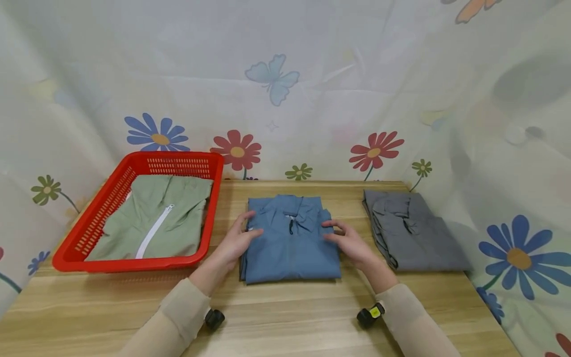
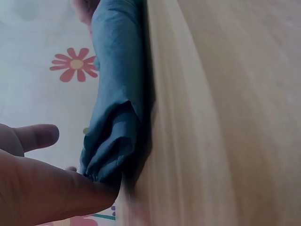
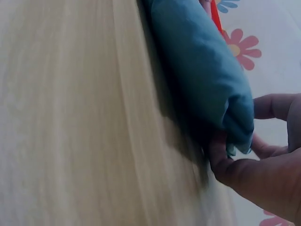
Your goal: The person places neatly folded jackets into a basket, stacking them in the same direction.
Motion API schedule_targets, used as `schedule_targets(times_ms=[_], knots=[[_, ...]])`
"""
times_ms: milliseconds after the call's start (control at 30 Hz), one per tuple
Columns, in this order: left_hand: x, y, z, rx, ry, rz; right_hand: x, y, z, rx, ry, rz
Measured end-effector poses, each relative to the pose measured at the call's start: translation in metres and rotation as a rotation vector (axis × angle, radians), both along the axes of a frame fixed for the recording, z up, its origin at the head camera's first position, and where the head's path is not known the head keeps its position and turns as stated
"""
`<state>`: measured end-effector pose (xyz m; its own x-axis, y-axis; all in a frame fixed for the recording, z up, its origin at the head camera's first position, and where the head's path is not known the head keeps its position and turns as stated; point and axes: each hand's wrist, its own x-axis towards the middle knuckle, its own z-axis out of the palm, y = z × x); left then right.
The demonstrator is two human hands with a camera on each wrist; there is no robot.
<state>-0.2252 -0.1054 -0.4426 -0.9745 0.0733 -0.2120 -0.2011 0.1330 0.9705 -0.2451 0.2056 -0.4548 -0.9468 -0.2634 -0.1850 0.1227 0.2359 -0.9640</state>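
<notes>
A folded blue jacket [image 1: 292, 253] lies on the wooden table, its collar and dark zip pull facing up. At its left edge is my left hand [image 1: 234, 243], fingers spread loosely. In the left wrist view, a lower finger [image 2: 89, 193] touches the folded corner while the thumb stands off it. My right hand [image 1: 352, 243] holds the opposite edge. The right wrist view shows one fingertip [image 3: 218, 150] tucked low at the jacket's edge and another digit against its upper side. The jacket hides part of the fingers.
A red plastic basket [image 1: 217, 198] stands on the left, with a green jacket [image 1: 183, 233] with a white zip inside. A folded grey jacket [image 1: 415, 238] lies at the right, near the table's edge. Behind the table [image 1: 285, 317] hangs a floral cloth [image 1: 357, 99].
</notes>
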Motion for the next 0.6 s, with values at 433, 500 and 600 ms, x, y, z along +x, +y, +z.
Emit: schedule_targets(times_ms=[433,500,600], knots=[[0.002,-0.009,-0.006,-0.049,-0.005,-0.053,-0.002,0.01,-0.002,-0.06,-0.031,0.144],[0.002,-0.011,-0.007,-0.047,-0.006,-0.06,-0.002,0.011,-0.002,-0.063,-0.031,0.159],[0.002,-0.011,-0.008,-0.032,-0.005,-0.07,-0.002,0.012,-0.003,-0.059,-0.026,0.175]])
